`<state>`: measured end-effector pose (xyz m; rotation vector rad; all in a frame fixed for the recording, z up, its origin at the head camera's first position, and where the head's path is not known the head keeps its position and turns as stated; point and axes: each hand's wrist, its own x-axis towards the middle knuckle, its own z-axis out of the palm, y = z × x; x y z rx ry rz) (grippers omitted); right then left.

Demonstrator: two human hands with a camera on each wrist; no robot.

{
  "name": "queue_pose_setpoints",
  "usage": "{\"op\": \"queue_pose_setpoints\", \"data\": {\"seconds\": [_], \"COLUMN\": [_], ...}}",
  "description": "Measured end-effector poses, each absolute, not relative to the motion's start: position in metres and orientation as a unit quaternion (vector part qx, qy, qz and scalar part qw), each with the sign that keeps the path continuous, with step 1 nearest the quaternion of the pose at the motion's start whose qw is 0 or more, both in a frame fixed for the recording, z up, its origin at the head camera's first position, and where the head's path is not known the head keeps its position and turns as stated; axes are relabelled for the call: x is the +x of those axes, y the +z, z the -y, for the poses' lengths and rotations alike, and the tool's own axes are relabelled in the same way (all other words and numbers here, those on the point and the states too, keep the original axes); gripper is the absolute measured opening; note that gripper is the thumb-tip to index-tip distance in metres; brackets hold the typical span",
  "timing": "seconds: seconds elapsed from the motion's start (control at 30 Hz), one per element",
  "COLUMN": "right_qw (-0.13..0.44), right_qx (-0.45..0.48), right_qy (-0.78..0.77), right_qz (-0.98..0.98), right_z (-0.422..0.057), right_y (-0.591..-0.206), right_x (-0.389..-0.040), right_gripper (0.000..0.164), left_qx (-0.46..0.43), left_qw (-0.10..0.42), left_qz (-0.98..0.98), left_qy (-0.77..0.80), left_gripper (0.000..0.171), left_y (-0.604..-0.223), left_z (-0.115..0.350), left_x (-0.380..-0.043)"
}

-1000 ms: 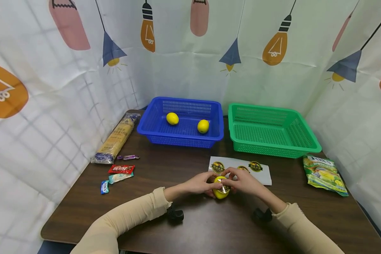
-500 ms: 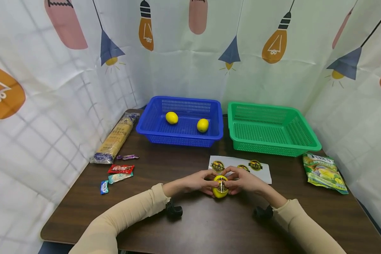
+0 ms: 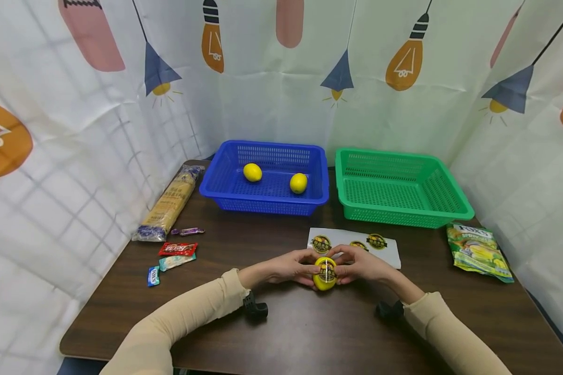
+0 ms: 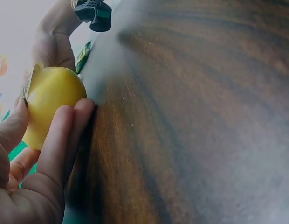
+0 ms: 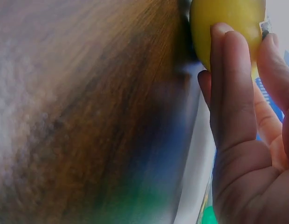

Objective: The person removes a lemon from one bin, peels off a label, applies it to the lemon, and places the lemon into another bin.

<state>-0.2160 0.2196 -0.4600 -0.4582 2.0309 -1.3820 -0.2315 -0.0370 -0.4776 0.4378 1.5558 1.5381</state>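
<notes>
A yellow lemon (image 3: 324,284) is held between both hands, just above or on the table; I cannot tell which. A round black-and-gold sticker (image 3: 327,270) with a shiny clear film lies on its upper side. My left hand (image 3: 291,266) grips the lemon from the left, its thumb at the sticker's edge. From the right my right hand (image 3: 363,264) holds it, thumb on the other edge. In the left wrist view, fingers support the lemon (image 4: 60,88) from the side and below. The right wrist view shows fingers against the lemon (image 5: 226,16).
Behind the hands lies a white sticker sheet (image 3: 389,252). A blue basket (image 3: 267,205) with two lemons stands beside a green basket (image 3: 394,216). Noodles (image 3: 169,208) in a pack and several small wrapped sweets (image 3: 178,249) lie left; a green Fox's bag (image 3: 478,252) lies right.
The right hand's fingers have shifted off the sticker's top to the lemon's side. Both thumbs now flank the sticker, which shows more fully. The baskets and packets stay put.
</notes>
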Motion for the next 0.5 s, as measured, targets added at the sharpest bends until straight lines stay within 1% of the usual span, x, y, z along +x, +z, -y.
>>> {"op": "queue_pose_setpoints", "data": {"seconds": [0.13, 0.23, 0.37, 0.5], "right_qw": [0.327, 0.325, 0.304, 0.273], "right_qx": [-0.175, -0.166, -0.152, -0.141], "right_qy": [-0.515, -0.500, -0.463, -0.413], "right_qz": [-0.773, -0.785, -0.819, -0.857], "right_z": [-0.219, -0.215, -0.204, -0.191], "right_y": [-0.457, -0.450, -0.439, -0.431], "right_x": [-0.214, -0.211, -0.210, -0.213], "right_gripper": [0.052, 0.047, 0.044, 0.044], "left_qx": [0.193, 0.215, 0.257, 0.294], "left_qw": [0.443, 0.441, 0.410, 0.359], "left_qz": [-0.642, -0.664, -0.712, -0.757], "left_qy": [0.595, 0.564, 0.509, 0.460], "left_gripper": [0.038, 0.041, 0.045, 0.042], "left_y": [-0.474, -0.468, -0.459, -0.454], "left_z": [0.039, 0.037, 0.032, 0.027], "left_x": [-0.233, -0.232, -0.231, -0.231]}}
